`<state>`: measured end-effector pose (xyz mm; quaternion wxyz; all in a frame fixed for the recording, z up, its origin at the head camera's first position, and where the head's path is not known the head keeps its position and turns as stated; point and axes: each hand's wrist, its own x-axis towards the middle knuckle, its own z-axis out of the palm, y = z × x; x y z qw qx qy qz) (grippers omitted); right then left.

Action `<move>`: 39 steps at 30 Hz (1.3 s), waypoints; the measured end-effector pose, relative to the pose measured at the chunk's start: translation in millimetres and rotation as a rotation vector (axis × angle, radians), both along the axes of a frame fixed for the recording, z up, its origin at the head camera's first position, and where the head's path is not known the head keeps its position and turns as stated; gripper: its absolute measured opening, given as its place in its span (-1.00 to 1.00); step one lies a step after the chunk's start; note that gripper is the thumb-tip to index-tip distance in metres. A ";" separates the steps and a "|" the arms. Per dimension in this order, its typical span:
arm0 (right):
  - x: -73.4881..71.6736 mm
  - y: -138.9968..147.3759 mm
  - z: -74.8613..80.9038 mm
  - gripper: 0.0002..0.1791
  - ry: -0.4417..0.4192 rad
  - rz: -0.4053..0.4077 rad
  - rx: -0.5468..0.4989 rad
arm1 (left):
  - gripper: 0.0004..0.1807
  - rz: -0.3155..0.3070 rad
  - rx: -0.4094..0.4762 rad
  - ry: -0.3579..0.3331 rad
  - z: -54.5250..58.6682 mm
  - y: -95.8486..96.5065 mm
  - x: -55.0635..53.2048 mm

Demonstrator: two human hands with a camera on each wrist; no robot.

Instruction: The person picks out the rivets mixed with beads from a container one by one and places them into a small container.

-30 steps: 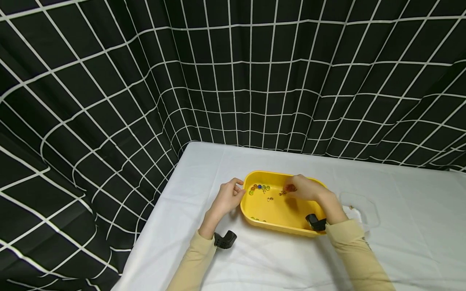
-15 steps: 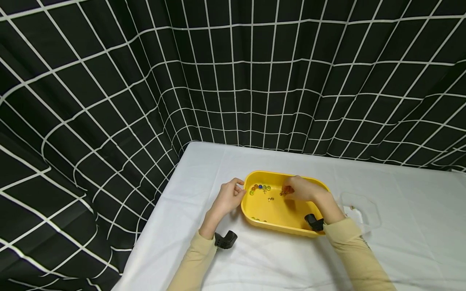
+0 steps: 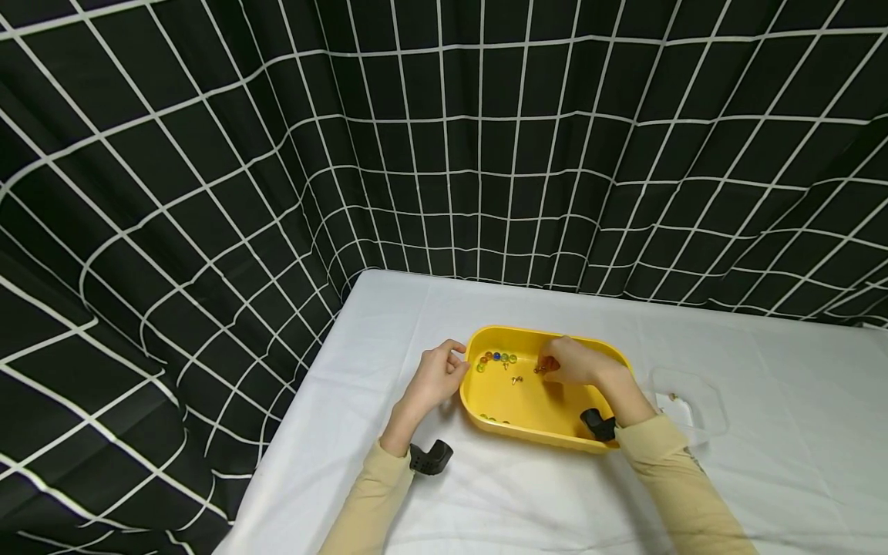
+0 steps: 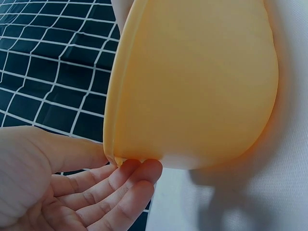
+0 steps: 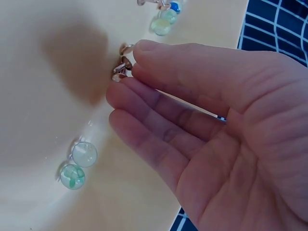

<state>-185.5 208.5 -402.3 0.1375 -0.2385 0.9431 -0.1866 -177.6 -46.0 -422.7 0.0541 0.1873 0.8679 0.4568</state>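
My left hand (image 3: 438, 376) grips the left end of a yellow plastic tub (image 4: 192, 86), thumb at the rim and curled fingertips against the outer wall. Inside the tub, my right hand (image 5: 192, 110) reaches down with thumb and index finger close together. Right at those fingertips lie a few small brass-coloured pins (image 5: 122, 65) with round heads; whether one is pinched I cannot tell. More brass pins (image 3: 516, 380) lie on the tub floor to the left. Glass marbles (image 3: 496, 357), orange, blue and greenish, line the tub's far left corner. Two clear-green marbles (image 5: 84, 154) lie below my right fingers.
A clear plastic container (image 3: 718, 408) stands right of the tub, with a small brass-coloured piece (image 3: 673, 396) in it. The white cloth-covered table (image 3: 388, 308) meets a black curtain (image 3: 513, 154) with a white grid. Black wrist cameras (image 3: 432, 458) are strapped to both wrists.
My right hand has shifted slightly left and its fingertips have come lower, to the pins; a reddish blur at them is gone. My left hand stays at the rim.
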 end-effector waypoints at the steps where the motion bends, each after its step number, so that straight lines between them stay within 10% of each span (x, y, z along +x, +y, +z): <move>1: -0.2 0.0 -0.2 -0.96 0.001 -0.001 0.001 | -0.71 0.000 -0.002 0.002 0.1 0.0 0.0; 39: -3.0 -1.2 -11.2 -0.83 -0.074 0.000 -0.036 | -0.71 -0.002 -0.005 0.006 1.7 -0.4 0.1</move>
